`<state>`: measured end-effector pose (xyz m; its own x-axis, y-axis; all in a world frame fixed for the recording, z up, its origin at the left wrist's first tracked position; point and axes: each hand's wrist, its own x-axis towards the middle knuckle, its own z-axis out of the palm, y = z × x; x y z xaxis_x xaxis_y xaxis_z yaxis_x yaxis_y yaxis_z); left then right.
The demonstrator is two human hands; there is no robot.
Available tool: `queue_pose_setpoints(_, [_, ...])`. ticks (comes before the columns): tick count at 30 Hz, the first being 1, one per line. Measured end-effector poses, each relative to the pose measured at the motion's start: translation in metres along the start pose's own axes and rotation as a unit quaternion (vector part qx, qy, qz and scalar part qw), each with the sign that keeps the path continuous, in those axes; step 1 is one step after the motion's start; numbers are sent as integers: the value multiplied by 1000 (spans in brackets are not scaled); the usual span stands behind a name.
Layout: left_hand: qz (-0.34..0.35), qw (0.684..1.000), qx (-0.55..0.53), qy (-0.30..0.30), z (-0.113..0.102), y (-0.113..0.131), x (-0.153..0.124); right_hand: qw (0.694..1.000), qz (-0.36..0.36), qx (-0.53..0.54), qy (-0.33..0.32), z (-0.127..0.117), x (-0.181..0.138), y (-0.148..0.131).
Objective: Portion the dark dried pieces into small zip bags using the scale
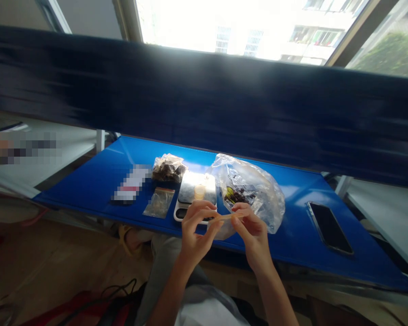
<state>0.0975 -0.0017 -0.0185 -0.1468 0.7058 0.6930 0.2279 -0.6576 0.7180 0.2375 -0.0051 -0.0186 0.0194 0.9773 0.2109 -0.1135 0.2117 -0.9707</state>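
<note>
My left hand (197, 224) and my right hand (252, 226) pinch the orange-edged top of a small clear plastic zip bag (222, 232), which hangs between them over the table's front edge. Just beyond my left hand is a white digital scale (184, 190) with a shiny weighing plate. A small pale yellowish cup (199, 192) stands on that plate. Behind my right hand lies a large clear plastic bag (270, 199) with dark pieces and a printed label inside. I cannot make out whether the zip bag holds anything.
Left of the scale are a tied bag of dark pieces (169, 168), a flat zip bag (159, 203) and a blurred white-and-red item (131, 184). A phone (329, 227) lies right on the blue table (299, 244). A dark blue panel (204, 99) crosses behind.
</note>
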Motion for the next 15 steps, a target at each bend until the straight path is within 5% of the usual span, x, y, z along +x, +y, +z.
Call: queue_pose_setpoints(15, [29, 999, 30, 2, -7, 12, 0, 997, -51, 24, -60, -2, -13, -6])
